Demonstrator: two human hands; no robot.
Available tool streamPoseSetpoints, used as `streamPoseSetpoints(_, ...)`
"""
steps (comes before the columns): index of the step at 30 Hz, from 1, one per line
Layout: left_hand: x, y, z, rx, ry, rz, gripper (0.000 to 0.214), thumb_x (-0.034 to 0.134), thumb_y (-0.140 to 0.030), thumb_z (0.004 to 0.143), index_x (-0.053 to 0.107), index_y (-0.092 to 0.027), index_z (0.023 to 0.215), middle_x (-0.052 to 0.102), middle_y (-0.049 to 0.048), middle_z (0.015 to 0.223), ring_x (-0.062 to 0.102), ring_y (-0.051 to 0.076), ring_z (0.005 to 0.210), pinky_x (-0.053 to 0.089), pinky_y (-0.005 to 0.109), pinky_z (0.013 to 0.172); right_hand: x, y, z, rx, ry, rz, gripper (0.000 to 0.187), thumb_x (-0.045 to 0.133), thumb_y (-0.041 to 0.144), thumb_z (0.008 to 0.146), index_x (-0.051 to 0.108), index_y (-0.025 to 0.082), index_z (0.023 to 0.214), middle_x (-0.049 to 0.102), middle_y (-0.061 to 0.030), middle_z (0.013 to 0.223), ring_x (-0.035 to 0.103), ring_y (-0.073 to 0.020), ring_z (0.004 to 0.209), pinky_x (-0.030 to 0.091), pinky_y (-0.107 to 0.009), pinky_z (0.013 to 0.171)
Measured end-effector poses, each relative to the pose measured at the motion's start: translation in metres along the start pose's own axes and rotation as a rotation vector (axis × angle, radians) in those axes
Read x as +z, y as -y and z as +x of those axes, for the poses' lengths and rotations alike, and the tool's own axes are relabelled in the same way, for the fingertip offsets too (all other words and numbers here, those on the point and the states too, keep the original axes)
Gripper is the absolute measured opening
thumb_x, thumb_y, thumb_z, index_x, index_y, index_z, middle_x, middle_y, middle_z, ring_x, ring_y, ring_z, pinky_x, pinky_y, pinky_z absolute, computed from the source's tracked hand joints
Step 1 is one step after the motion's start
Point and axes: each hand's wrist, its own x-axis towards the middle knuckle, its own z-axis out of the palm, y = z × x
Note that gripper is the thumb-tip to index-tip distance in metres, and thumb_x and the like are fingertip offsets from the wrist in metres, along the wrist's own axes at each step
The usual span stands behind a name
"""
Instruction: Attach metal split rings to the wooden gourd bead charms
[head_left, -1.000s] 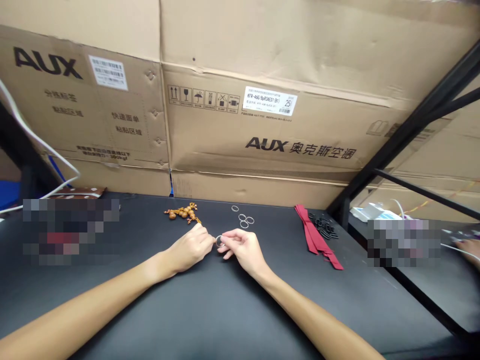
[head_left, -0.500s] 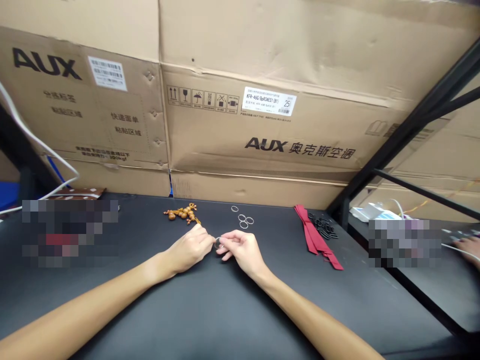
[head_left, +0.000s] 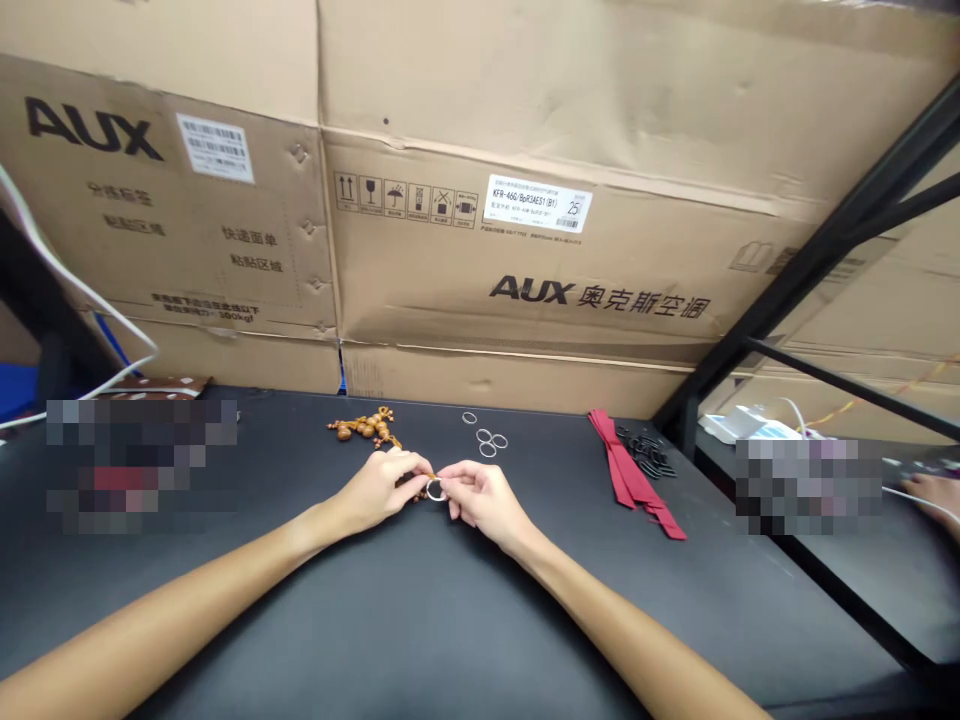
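- Left hand (head_left: 379, 482): fingers pinched on a thin tan cord (head_left: 429, 476) at the ring.
- Right hand (head_left: 484, 500): fingertips pinching a metal ring (head_left: 435, 489), just above the black counter (head_left: 450, 620).
- Nearby on the counter: loose metal rings (head_left: 487, 442), a wooden bead charm (head_left: 364, 428), a red ribbon (head_left: 626, 475).

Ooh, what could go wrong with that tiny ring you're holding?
Two things might go wrong. The metal ring is small and pinched by the right hand, so it could slip and roll across the black table, perhaps ending up among the loose rings. The thin orange cord pinched by the left hand is very fine, so it could slip out of those fingers.
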Motion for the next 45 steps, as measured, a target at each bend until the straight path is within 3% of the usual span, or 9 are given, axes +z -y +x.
streamPoseSetpoints(5, -0.0021, -0.003, 0.0021, -0.074, 0.001, -0.065, 0.011, 0.056, -0.02, 0.087, 0.067, -0.018, 0.086, 0.07, -0.0007, 0.072, 0.061, 0.011, 0.062, 0.044, 0.02, 0.064, -0.0018, 0.0005, 0.0013, 0.066, -0.011, 0.043, 0.032, 0.072, 0.034, 0.069, 0.059, 0.013, 0.09, 0.059, 0.0045, 0.051, 0.037, -0.0034, 0.032, 0.026, -0.016, 0.032)
streamPoseSetpoints(9, 0.0008, -0.0008, 0.0006, -0.119, -0.043, -0.072, 0.01, 0.056, -0.02, 0.086, 0.065, -0.017, 0.083, 0.07, -0.0006, 0.069, 0.062, 0.011, 0.06, 0.045, 0.02, 0.062, 0.0003, 0.0007, -0.001, 0.079, 0.045, 0.034, 0.033, 0.07, 0.044, 0.072, 0.059, 0.013, 0.075, 0.065, -0.0015, 0.059, 0.047, -0.0057, 0.033, 0.027, -0.016, 0.029)
streamPoseSetpoints(11, 0.0026, 0.0006, -0.0002, -0.118, -0.044, -0.074, 0.01, 0.056, -0.02, 0.086, 0.065, -0.017, 0.083, 0.069, -0.0002, 0.07, 0.061, 0.011, 0.06, 0.045, 0.02, 0.061, 0.0011, 0.0001, -0.001, 0.079, 0.058, 0.018, 0.036, 0.067, 0.047, 0.074, 0.06, 0.012, 0.069, 0.065, -0.0023, 0.056, 0.045, -0.005, 0.03, 0.026, -0.016, 0.028)
streamPoseSetpoints(17, 0.0059, 0.0034, -0.0021, -0.052, -0.036, -0.046, 0.011, 0.055, -0.021, 0.088, 0.064, -0.017, 0.085, 0.068, -0.0002, 0.066, 0.061, 0.013, 0.061, 0.046, 0.021, 0.063, 0.0001, -0.0041, 0.0038, -0.004, -0.077, 0.026, 0.04, 0.065, 0.052, 0.074, 0.06, 0.013, 0.071, 0.065, -0.0017, 0.057, 0.045, -0.0053, 0.029, 0.03, -0.016, 0.027)
streamPoseSetpoints(22, 0.0056, 0.0049, -0.0023, -0.036, -0.042, -0.012, 0.012, 0.054, -0.021, 0.09, 0.064, -0.018, 0.086, 0.068, 0.0002, 0.07, 0.059, 0.013, 0.065, 0.045, 0.023, 0.066, -0.0022, -0.0044, 0.0049, -0.01, 0.054, -0.046, 0.042, 0.06, 0.054, 0.078, 0.056, 0.014, 0.066, 0.06, 0.0016, 0.048, 0.04, -0.0042, 0.026, 0.025, -0.015, 0.026)
streamPoseSetpoints(26, 0.0049, 0.0037, -0.0019, -0.026, -0.026, -0.018, 0.013, 0.053, -0.02, 0.09, 0.065, -0.018, 0.087, 0.069, 0.0006, 0.073, 0.06, 0.014, 0.068, 0.045, 0.023, 0.068, -0.0038, -0.0054, 0.0063, 0.027, 0.144, -0.036, 0.04, 0.062, 0.054, 0.077, 0.056, 0.015, 0.069, 0.059, 0.0024, 0.051, 0.051, -0.0078, 0.033, 0.026, -0.015, 0.026)
streamPoseSetpoints(32, 0.0035, 0.0027, -0.0009, -0.12, -0.065, -0.1, 0.011, 0.054, -0.021, 0.088, 0.063, -0.017, 0.082, 0.069, -0.001, 0.069, 0.061, 0.011, 0.06, 0.045, 0.02, 0.063, -0.0024, -0.0042, 0.0031, -0.022, 0.141, -0.067, 0.031, 0.066, 0.045, 0.077, 0.061, 0.015, 0.076, 0.063, 0.0022, 0.054, 0.039, -0.0037, 0.031, 0.028, -0.016, 0.031)
streamPoseSetpoints(39, 0.0004, -0.0007, 0.0011, -0.144, -0.047, -0.155, 0.015, 0.053, -0.024, 0.089, 0.063, -0.017, 0.082, 0.07, -0.0005, 0.068, 0.062, 0.011, 0.058, 0.045, 0.018, 0.06, -0.0011, 0.0006, 0.0028, -0.065, 0.063, -0.024, 0.035, 0.067, 0.048, 0.075, 0.065, 0.013, 0.072, 0.068, -0.003, 0.062, 0.048, -0.0065, 0.035, 0.039, -0.019, 0.036)
streamPoseSetpoints(45, 0.0024, 0.0009, -0.0004, -0.089, -0.034, -0.135, 0.015, 0.052, -0.022, 0.09, 0.065, -0.017, 0.085, 0.069, 0.0005, 0.07, 0.062, 0.011, 0.06, 0.045, 0.019, 0.061, -0.0043, -0.0005, 0.0064, 0.02, 0.145, 0.001, 0.04, 0.068, 0.051, 0.073, 0.058, 0.013, 0.065, 0.064, -0.0022, 0.056, 0.057, -0.0103, 0.039, 0.036, -0.016, 0.031)
